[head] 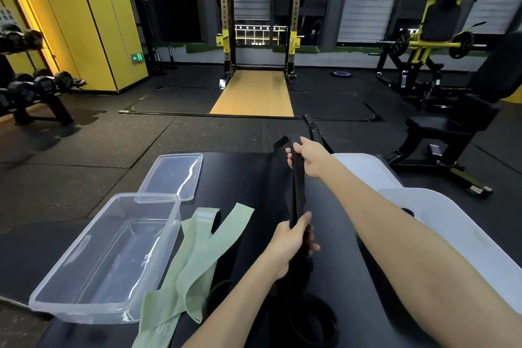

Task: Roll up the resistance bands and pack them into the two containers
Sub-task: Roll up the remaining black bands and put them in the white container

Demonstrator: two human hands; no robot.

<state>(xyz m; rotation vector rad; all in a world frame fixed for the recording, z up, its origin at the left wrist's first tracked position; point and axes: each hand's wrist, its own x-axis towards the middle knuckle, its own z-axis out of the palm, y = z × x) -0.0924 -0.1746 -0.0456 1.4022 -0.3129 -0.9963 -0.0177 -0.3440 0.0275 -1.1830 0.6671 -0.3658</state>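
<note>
A black resistance band (pixel 297 186) is stretched upright between my two hands above a black bench (pixel 353 277). My right hand (pixel 309 157) grips its upper end; my left hand (pixel 293 243) grips it lower down, and the rest trails in black loops (pixel 299 319) near the front. A light green band (pixel 197 257) lies loose and crumpled on the bench, left of my left arm. A clear plastic container (pixel 110 260) stands open at the left, with nothing in it. Its clear lid (pixel 172 175) lies flat behind it.
A white container (pixel 463 237) stands on the right under my right forearm, a second white one (pixel 364 168) behind it. Beyond the bench are a dark gym floor, a squat rack (pixel 258 23), a dumbbell rack (pixel 34 88) at left and a black seat machine (pixel 463 119) at right.
</note>
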